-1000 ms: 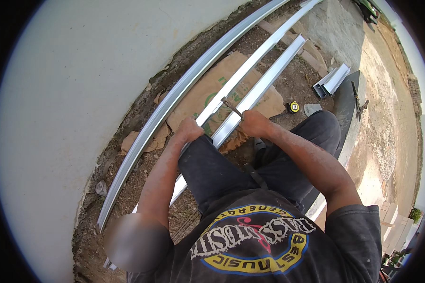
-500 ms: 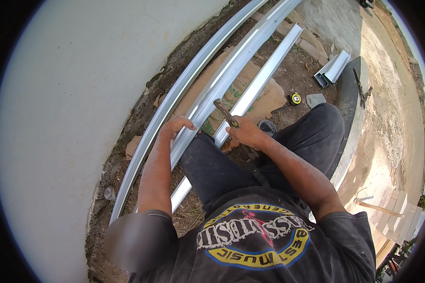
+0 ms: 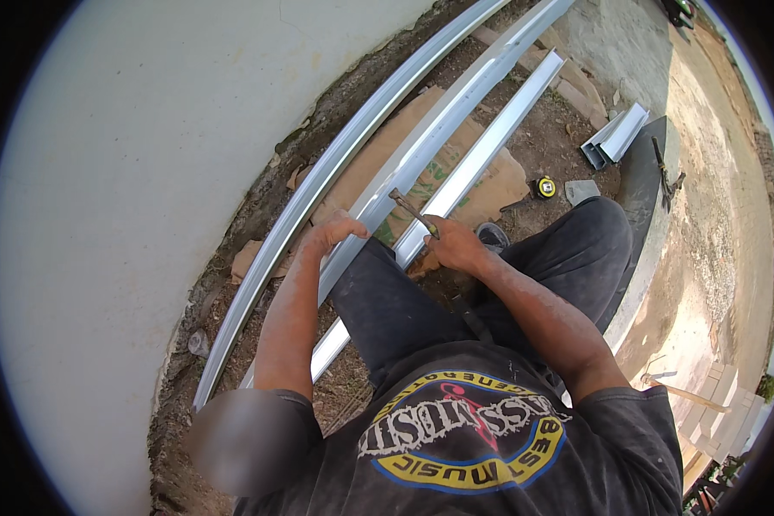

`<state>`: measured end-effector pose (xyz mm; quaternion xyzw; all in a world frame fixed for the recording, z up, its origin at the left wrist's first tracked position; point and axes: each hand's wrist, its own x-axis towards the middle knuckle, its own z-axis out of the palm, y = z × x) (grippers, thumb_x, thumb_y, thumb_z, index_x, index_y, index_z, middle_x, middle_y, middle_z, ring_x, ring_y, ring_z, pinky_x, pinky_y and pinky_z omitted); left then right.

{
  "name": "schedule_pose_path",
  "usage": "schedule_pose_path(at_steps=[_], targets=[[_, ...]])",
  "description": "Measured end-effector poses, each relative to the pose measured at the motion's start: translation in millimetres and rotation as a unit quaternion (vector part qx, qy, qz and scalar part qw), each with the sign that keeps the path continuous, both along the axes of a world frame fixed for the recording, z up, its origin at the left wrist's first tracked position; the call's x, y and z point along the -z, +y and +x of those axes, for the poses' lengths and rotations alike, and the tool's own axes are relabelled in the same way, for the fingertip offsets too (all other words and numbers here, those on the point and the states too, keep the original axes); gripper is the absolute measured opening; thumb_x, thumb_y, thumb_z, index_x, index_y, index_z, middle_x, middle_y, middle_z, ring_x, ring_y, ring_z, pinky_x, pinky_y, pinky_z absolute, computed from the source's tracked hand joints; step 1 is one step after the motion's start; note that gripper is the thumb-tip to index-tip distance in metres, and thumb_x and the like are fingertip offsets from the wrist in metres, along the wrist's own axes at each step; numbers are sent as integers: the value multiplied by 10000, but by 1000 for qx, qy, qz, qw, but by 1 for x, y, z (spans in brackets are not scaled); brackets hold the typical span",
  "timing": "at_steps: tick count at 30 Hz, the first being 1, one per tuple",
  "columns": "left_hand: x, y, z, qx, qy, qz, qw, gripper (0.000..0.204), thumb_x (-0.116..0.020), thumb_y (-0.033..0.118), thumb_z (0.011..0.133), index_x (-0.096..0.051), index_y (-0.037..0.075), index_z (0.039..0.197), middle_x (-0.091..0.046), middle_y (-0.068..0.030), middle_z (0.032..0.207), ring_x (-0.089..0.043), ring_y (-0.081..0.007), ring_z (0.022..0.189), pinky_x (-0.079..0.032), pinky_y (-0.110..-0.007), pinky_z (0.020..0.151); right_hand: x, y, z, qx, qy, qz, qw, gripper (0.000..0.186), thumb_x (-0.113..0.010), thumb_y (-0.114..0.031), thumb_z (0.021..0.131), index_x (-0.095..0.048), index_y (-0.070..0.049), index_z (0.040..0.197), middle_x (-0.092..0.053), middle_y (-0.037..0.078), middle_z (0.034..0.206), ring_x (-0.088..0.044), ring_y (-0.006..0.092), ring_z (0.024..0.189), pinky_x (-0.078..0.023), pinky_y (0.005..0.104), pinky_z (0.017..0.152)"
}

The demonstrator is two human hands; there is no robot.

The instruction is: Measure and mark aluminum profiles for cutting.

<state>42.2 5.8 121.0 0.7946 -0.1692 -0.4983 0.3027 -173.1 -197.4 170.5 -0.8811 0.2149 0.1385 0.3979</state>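
My left hand [image 3: 340,230] is closed over the edge of a long silvery metal channel [image 3: 460,120] that runs past my left knee. A worn, brownish metal hand tool [image 3: 413,211] is in my closed right hand [image 3: 454,244]; its exact kind is unclear. The tool's head points up and left, over the metal channel's near edge. Beyond my left hand, another long metal channel [image 3: 322,181] lies beside the wall. A third, shorter channel [image 3: 503,125] runs under my bent left leg, partly hidden by it.
Flattened brown paper [image 3: 500,182] covers the soil. A yellow tape measure [image 3: 543,187], a grey flat piece [image 3: 581,192] and short channel pieces [image 3: 617,135] lie to the right. Another tool [image 3: 664,172] rests on the concrete ledge [image 3: 649,206]. A pale wall [image 3: 146,172] closes the left side.
The held channel has turned: its ribbed side showed before, and a smoother face shows now. My right hand and the tool have shifted slightly right and down. My left hand stays on the channel.
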Motion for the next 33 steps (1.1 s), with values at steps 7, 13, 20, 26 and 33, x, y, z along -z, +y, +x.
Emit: schedule_pose_path(at_steps=[7, 13, 20, 26, 33], targets=[[-22, -7, -16, -12, -67, -23, 997, 434, -752, 305, 576, -704, -77, 777, -638, -154, 697, -607, -227, 687, -485, -351, 685, -6, 2, 4, -24, -29, -2, 999, 483, -574, -249, 925, -485, -30, 1346, -633, 274, 1128, -579, 451, 1095, -457, 512, 941], [-26, -9, -17, 2, -83, -20, 996, 398, -748, 289, 567, -695, -67, 737, -616, -139, 650, -586, -198, 649, -475, -336, 654, -11, 7, 4, -30, -28, -7, 999, 487, -568, -245, 930, -454, -17, 1345, -643, 277, 1083, -591, 447, 1071, -465, 526, 912], [-27, -10, -17, 6, -106, -21, 994, 424, -744, 295, 559, -669, -90, 721, -592, -138, 621, -567, -198, 609, -470, -348, 615, -21, 16, 7, -58, -7, -60, 996, 388, -553, -226, 936, -494, 7, 1240, -650, 285, 971, -609, 470, 987, -474, 554, 845], [-25, -15, -25, 47, -109, 30, 993, 496, -758, 301, 585, -643, -132, 798, -631, -179, 744, -620, -227, 724, -486, -365, 677, -29, 11, 4, -80, 39, -97, 991, 282, -537, -151, 905, -530, 98, 1036, -657, 312, 872, -664, 459, 868, -532, 521, 782], [-38, -21, -40, 46, -196, 62, 978, 573, -721, 253, 594, -644, -89, 1047, -662, -305, 1016, -652, -419, 988, -518, -411, 862, -37, 8, -3, -85, 51, -101, 990, 266, -531, -121, 886, -537, 102, 1032, -655, 316, 874, -661, 466, 883, -524, 530, 803]])
